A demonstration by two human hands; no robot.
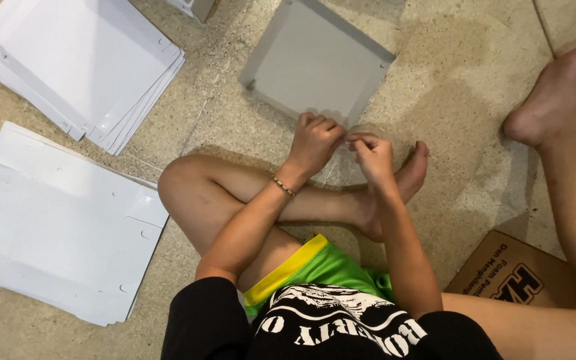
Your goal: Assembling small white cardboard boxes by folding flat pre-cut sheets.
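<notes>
I sit on a speckled beige terrazzo floor, evenly lit, with a thin joint line curving at two o'clock. Stacks of flat white panels lie at nine and eleven o'clock, and a brown cardboard box sits at four o'clock.

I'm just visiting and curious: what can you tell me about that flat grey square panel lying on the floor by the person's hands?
The flat grey square panel looks like thin plastic or coated board, matte, with raised edges and small tabs at its corners. It lies flat on the speckled stone floor, turned diagonally. The left hand touches its near edge, with the right hand close beside it.
</notes>
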